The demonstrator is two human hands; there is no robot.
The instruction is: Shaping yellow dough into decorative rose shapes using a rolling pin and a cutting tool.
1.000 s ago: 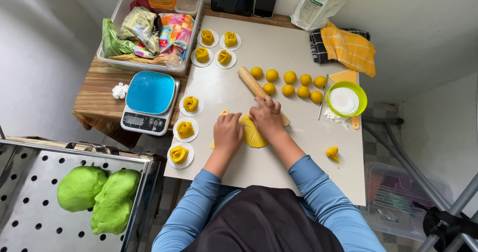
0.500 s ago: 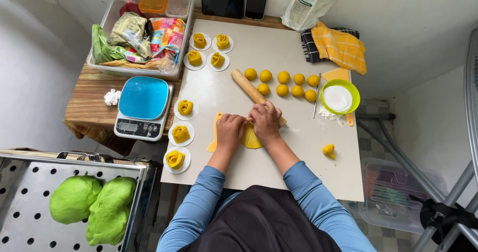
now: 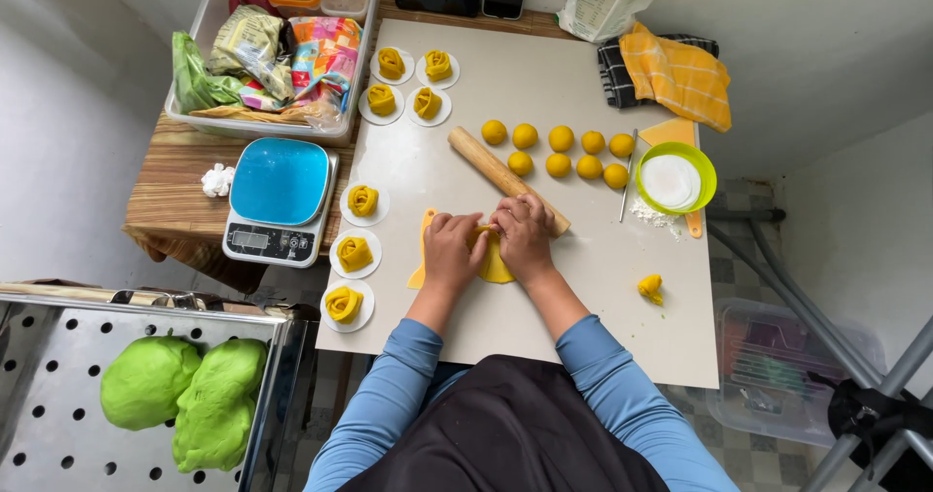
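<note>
Hands meet mid-board: the left hand (image 3: 453,249) and right hand (image 3: 525,235) both pinch the yellow dough (image 3: 494,262), fingers closed on it, just beside the rolling pin (image 3: 498,172), dough balls (image 3: 559,151) beyond.

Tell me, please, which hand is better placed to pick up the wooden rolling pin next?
Probably the right hand: the wooden rolling pin lies just beyond its fingers, while the left hand sits farther away on the yellow dough sheet.

Wooden table (image 3: 170,186) carries white board (image 3: 544,327), blue scale (image 3: 280,200), plastic bin (image 3: 199,123).
</note>
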